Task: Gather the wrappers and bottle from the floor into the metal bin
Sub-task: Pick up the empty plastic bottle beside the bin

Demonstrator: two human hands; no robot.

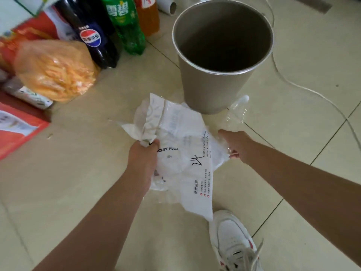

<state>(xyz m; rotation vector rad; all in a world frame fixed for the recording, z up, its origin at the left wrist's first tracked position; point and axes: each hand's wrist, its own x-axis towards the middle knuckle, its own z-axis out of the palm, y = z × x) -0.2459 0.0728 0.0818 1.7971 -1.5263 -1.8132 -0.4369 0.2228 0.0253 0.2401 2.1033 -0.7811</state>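
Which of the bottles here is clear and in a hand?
The crushed clear bottle, gripped by the right hand beside the metal bin. The Pepsi, green and orange bottles stand untouched.

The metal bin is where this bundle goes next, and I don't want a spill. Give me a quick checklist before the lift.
1. Metal bin upright, mouth open: ok.
2. Room inside the bin: ok, looks empty.
3. Left hand closed on the white wrappers: ok.
4. Right hand gripping the clear bottle as well as the plastic: cannot tell.
5. Loose wrapper tail clear of the white shoe: not ok, it hangs right by the toe.
6. White cable clear of the path: ok.
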